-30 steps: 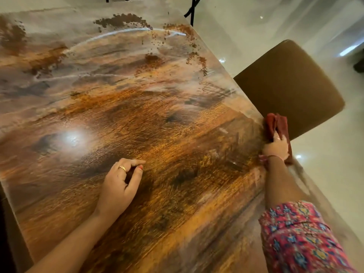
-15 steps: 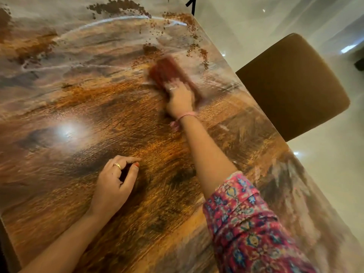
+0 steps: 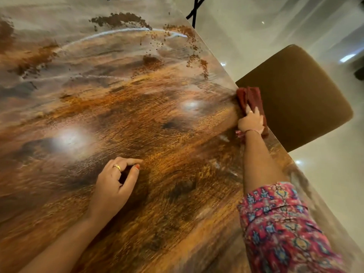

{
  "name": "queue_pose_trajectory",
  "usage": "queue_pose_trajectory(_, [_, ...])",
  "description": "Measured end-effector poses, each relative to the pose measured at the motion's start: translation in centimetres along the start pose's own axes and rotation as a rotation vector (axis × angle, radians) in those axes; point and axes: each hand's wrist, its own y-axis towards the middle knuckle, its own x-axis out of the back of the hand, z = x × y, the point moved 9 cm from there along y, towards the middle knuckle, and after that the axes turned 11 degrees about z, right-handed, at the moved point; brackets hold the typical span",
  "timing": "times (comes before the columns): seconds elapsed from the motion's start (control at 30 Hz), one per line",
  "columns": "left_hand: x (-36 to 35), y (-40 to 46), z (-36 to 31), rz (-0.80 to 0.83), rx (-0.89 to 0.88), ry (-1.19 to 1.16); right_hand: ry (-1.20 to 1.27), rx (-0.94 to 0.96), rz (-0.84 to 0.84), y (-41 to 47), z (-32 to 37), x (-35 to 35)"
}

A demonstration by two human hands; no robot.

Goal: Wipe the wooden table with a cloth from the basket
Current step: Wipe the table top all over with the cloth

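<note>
The glossy wooden table [image 3: 157, 134] fills most of the view. Brown powder and smears [image 3: 122, 19] lie across its far part. My right hand [image 3: 251, 121] presses a dark red cloth [image 3: 249, 97] against the table's right edge, and part of the cloth hangs past the edge. My left hand [image 3: 116, 182] rests on the tabletop near the middle, fingers loosely curled, holding nothing. No basket is in view.
A brown padded chair [image 3: 295, 95] stands right beside the table's right edge, just behind the cloth. Pale shiny floor [image 3: 334, 174] lies beyond. Black metal legs [image 3: 194, 12] show past the far corner.
My right hand swept the cloth from the far middle of the table, near the brown smears, back to the right edge. My left hand stayed in place.
</note>
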Motion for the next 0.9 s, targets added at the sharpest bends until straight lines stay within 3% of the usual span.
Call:
queue_pose_trajectory(0.1, [0.2,-0.1,0.1,-0.001,0.008,-0.012,0.059,-0.141,-0.063,-1.6,-2.8,-0.7])
queue_pose_trajectory(0.27, [0.1,-0.4,-0.2,0.021,-0.002,0.009,0.076,-0.185,-0.024,-0.6,-2.0,-0.4])
queue_pose_trajectory(0.47, [-0.1,-0.8,-0.1,0.037,0.009,0.033,0.006,0.007,0.046,2.1,6.4,-0.3])
queue_pose_trajectory(0.6, [0.8,-0.6,0.2,0.011,0.013,0.059,-0.176,0.383,0.061,-0.5,19.0,-4.4])
queue_pose_trajectory(0.73, [2.2,-1.2,0.4,-0.044,0.015,0.014,-0.429,0.911,0.149,-14.2,30.9,-14.5])
queue_pose_trajectory(0.83, [3.5,-2.2,1.1,-0.053,0.008,-0.038,-0.618,1.374,0.249,-28.9,32.9,-21.7])
queue_pose_trajectory(0.9, [4.3,-3.2,1.5,-0.031,0.001,-0.041,-0.661,1.524,0.266,-32.9,31.8,-23.2])
